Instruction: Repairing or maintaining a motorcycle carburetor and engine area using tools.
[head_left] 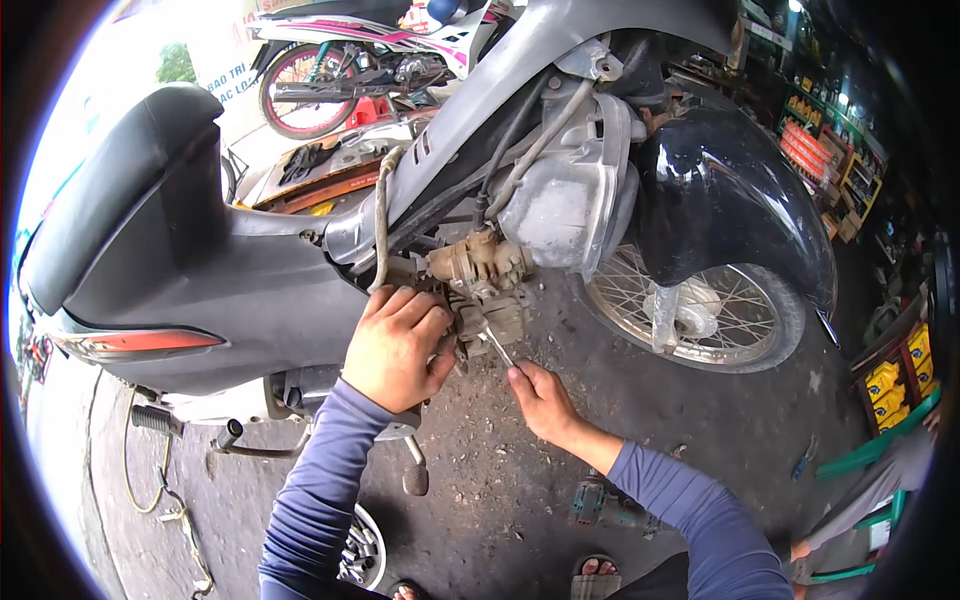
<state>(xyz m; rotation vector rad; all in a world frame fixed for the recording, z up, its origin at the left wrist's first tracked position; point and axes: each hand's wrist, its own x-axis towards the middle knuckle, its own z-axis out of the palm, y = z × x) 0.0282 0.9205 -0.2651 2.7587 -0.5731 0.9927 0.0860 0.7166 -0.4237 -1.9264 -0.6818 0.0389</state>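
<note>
My right hand (545,402) is closed around the handle of a slim silver wrench (500,352). The wrench's far end meets the finned engine cylinder (505,318) of a grey motorbike (200,265). Over the engine's left side rests my left hand (398,345), its fingers bent and closed against the parts there. What lies under those fingertips is hidden. Just above the cylinder sits a dirty, brownish carburetor (480,262). A worn hose (383,215) runs down to the engine close to my left fingers.
The front wheel (705,318) and dark fender (735,190) stand to the right. Below lie a teal power tool (592,502) and a bowl (379,548) of metal pieces. A person's leg (868,490) shows beside a green chair (880,450). Another motorbike (370,60) stands behind.
</note>
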